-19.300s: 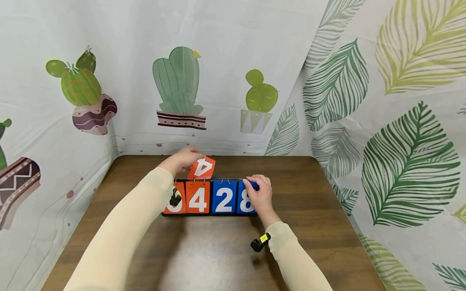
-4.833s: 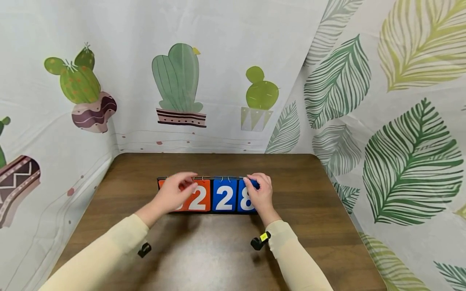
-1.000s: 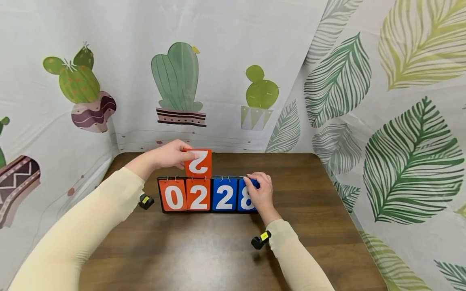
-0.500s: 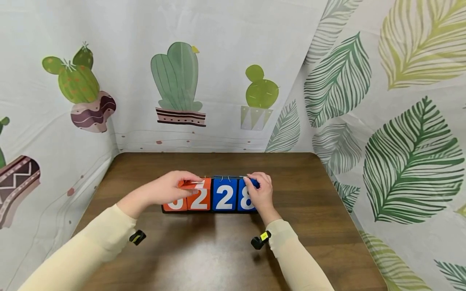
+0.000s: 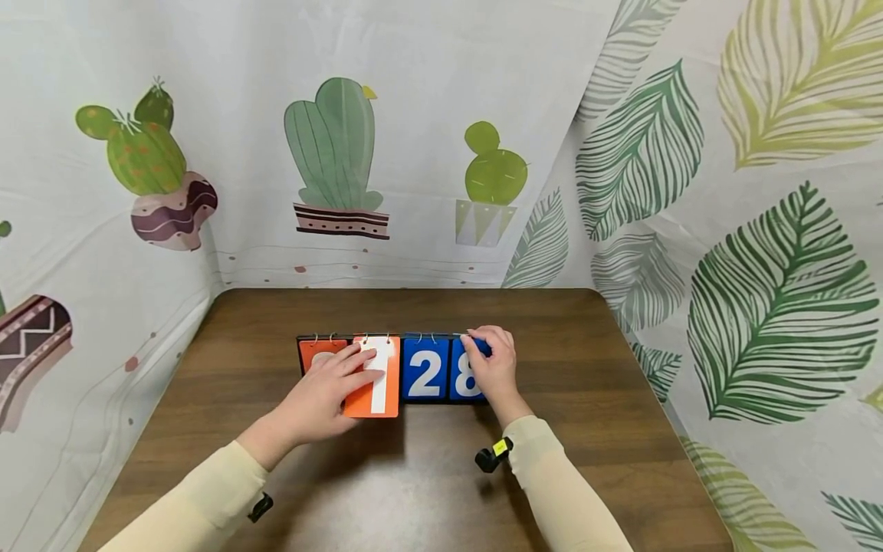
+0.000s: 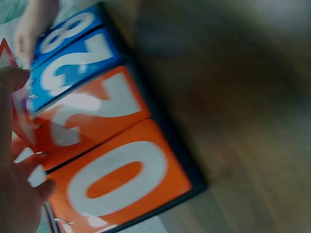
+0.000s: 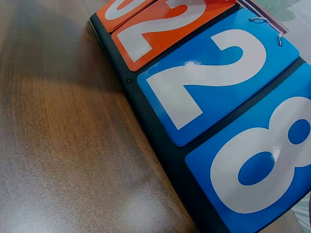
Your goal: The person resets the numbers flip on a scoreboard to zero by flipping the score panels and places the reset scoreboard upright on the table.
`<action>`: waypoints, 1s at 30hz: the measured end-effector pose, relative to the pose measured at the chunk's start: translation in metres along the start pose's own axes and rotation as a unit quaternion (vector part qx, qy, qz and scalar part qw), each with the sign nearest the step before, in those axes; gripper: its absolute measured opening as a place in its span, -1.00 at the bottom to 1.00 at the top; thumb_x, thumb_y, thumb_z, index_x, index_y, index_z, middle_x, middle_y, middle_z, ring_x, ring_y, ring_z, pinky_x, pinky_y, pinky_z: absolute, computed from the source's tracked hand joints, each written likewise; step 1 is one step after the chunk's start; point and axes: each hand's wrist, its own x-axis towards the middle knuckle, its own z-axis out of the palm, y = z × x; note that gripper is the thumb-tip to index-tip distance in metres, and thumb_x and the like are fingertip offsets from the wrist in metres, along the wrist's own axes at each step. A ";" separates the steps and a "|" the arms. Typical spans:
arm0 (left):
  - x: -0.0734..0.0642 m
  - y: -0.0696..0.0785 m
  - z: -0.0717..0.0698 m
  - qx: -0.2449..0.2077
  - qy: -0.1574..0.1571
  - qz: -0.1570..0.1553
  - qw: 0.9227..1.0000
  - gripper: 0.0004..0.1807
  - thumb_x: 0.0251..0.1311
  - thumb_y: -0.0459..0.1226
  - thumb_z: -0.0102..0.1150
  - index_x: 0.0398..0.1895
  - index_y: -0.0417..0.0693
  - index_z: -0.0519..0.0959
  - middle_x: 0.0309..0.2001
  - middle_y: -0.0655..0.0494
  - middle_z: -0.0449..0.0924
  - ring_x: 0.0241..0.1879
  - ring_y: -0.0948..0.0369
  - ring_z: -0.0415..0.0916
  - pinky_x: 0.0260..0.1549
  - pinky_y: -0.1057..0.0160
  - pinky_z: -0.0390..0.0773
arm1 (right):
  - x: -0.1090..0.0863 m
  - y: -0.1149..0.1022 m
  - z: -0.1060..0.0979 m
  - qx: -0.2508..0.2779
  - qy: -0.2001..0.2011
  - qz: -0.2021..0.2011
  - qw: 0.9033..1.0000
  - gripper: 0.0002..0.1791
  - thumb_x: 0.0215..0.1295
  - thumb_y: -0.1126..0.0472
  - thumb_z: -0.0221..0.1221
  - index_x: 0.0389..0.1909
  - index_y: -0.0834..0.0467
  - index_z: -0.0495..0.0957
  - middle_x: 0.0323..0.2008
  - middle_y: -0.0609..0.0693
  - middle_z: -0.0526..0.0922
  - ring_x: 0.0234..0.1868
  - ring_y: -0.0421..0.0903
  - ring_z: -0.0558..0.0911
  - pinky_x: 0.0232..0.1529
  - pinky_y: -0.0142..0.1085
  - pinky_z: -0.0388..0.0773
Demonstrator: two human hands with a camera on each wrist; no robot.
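A flip scoreboard (image 5: 424, 402) with a black frame stands on the wooden table, its number cards hung on metal rings. My left hand (image 5: 313, 402) lies with extended fingers over the front of an orange card (image 5: 389, 395) with a white numeral, partly covered, that looks like a 1 or 7. This card tilts forward past the frame's lower edge. The orange 0 card (image 6: 119, 177) is mostly hidden by that hand in the head view. My right hand (image 5: 495, 364) grips the scoreboard's upper right corner, thumb in front, over the blue 8 card (image 7: 262, 160). Beside it hangs a blue 2 card (image 5: 425, 368).
The brown wooden table (image 5: 552, 475) surrounds the scoreboard. Behind it hangs a white cloth (image 5: 414, 153) printed with cacti, and leaf-patterned cloth (image 5: 759, 230) covers the right side. Small black devices sit at both wrists, among them the right wrist camera (image 5: 491, 458).
My left hand raised an orange 2 card a second ago, then came down to the front. A different orange card now covers the second place. My right hand keeps its grip.
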 end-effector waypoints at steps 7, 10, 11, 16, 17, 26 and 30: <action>-0.009 -0.010 0.027 0.036 -0.008 0.021 0.999 -0.16 0.04 0.02 0.47 0.48 0.35 0.42 0.66 0.11 0.06 0.64 -0.07 -0.03 0.46 -0.33 0.19 | 0.002 0.001 0.000 0.002 -0.001 -0.003 1.000 -0.73 0.38 0.04 0.33 -0.08 0.14 0.75 -0.04 0.02 0.69 0.12 0.00 0.52 0.12 0.02 0.51; -0.009 -0.016 0.039 0.045 0.006 0.035 0.998 -0.12 -0.02 0.02 0.53 0.46 0.33 0.43 0.66 0.10 0.03 0.64 -0.08 -0.07 0.45 -0.33 0.18 | 0.002 0.002 0.000 0.002 0.000 -0.003 1.000 -0.73 0.38 0.05 0.33 -0.08 0.14 0.75 -0.04 0.02 0.69 0.12 0.01 0.52 0.13 0.02 0.50; -0.008 -0.018 0.042 0.050 0.014 0.041 0.998 -0.12 -0.05 0.03 0.55 0.45 0.32 0.45 0.66 0.10 0.03 0.64 -0.09 -0.07 0.44 -0.33 0.18 | 0.002 0.002 0.000 0.001 -0.001 -0.002 1.000 -0.74 0.38 0.05 0.33 -0.08 0.13 0.76 -0.04 0.02 0.70 0.12 0.00 0.53 0.13 0.02 0.50; -0.007 -0.025 0.056 0.080 0.058 0.066 0.993 -0.15 -0.13 0.07 0.59 0.35 0.24 0.54 0.65 0.04 0.07 0.61 -0.12 0.01 0.36 -0.27 0.26 | 0.001 0.001 -0.001 0.000 -0.010 0.007 1.000 -0.73 0.39 0.02 0.31 -0.07 0.11 0.75 -0.02 0.01 0.69 0.13 -0.01 0.52 0.13 0.02 0.51; -0.007 -0.026 0.057 0.084 0.065 0.069 0.992 -0.17 -0.11 0.09 0.58 0.34 0.22 0.55 0.64 0.03 0.08 0.60 -0.12 0.02 0.35 -0.26 0.27 | 0.001 0.000 -0.001 0.001 -0.011 0.009 1.000 -0.73 0.40 0.01 0.31 -0.07 0.11 0.75 -0.02 0.00 0.69 0.13 -0.02 0.52 0.13 0.02 0.51; -0.002 -0.022 0.049 0.076 0.087 0.060 0.991 -0.35 0.10 0.02 0.43 0.30 0.13 0.58 0.56 0.00 0.28 0.53 -0.11 0.20 0.35 -0.25 0.32 | 0.001 0.000 -0.001 0.002 -0.014 0.012 1.000 -0.71 0.39 0.02 0.32 -0.06 0.13 0.75 0.00 0.00 0.68 0.15 -0.02 0.51 0.15 0.04 0.50; 0.010 -0.015 0.028 0.040 0.108 0.037 0.993 -0.43 0.17 -0.04 0.39 0.28 0.07 0.61 0.37 -0.01 0.54 0.33 -0.08 0.47 0.24 -0.23 0.49 | 0.001 0.000 -0.001 0.002 -0.011 0.005 1.000 -0.72 0.39 0.03 0.32 -0.07 0.15 0.75 -0.02 0.01 0.69 0.14 0.00 0.52 0.14 0.04 0.50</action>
